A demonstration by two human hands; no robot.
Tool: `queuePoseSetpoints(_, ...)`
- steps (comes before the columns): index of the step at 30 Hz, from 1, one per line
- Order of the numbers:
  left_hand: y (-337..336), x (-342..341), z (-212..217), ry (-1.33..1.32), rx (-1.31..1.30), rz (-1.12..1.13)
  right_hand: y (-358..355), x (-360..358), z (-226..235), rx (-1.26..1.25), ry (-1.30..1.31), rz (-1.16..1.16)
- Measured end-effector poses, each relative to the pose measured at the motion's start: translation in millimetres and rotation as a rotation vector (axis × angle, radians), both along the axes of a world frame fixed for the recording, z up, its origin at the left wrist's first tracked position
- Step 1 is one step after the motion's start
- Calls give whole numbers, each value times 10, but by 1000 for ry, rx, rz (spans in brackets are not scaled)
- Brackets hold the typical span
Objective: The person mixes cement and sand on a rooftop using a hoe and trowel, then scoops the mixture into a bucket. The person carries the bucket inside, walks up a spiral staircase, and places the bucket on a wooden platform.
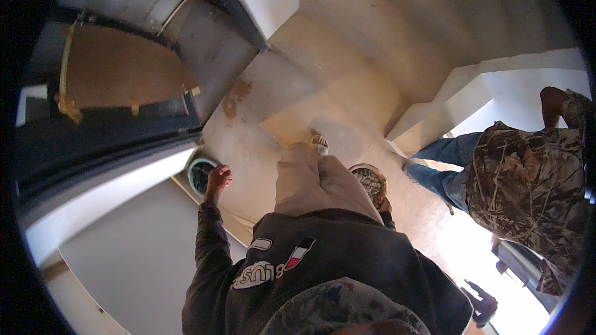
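My left hand (pixel 220 179) is curled closed beside the right rim of a round teal bucket (pixel 192 167) with a dark inside. Whether its fingers grip a handle I cannot make out. Low at my right thigh, my right hand (pixel 385 205) is closed on the edge of a round, pale-rimmed container (pixel 370 181). Mottled brown and grey matter shows inside it. My sleeve and body partly hide that hand.
Dusty floor (pixel 248 130) stretches ahead to steps (pixel 366 43). On the left are a white ledge (pixel 124 177) and a dark frame with a brown board (pixel 124 68). A person in a camouflage top (pixel 521 174) stands close on the right, near a bright opening.
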State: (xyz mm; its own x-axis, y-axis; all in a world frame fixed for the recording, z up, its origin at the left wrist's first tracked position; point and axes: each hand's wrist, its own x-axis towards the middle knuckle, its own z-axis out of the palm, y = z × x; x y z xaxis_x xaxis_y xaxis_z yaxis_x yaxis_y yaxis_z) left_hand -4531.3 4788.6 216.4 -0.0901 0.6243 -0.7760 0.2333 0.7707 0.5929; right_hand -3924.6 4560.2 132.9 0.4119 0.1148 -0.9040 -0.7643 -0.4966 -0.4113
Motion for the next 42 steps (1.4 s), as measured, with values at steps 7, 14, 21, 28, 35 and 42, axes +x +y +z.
queuePoseSetpoints(7, 2144, 308, 145, -206, 364, -331, 794, -425, 264, 26, 86, -449)
queuePoseSetpoints(14, 4008, 954, 1111, 173, 876, -761, 1667, -738, 488, 65, 48, -658)
queuePoseSetpoints(21, 5420, 2399, 1790, -7, 1030, -760, 1779, -484, 264, 164, 226, -700)
queuePoseSetpoints(28, 6430, 3524, 1907, -81, 1101, -747, 2314, -536, 189, 96, 175, -795)
queuePoseSetpoints(35, 7692, 4570, 2958, 7, 1189, -836, 2985, -272, 834, 22, 174, -853)
queuePoseSetpoints(42, 8141, 5132, 3528, 173, 1093, -1021, 3718, -51, 1808, -93, 135, -938)
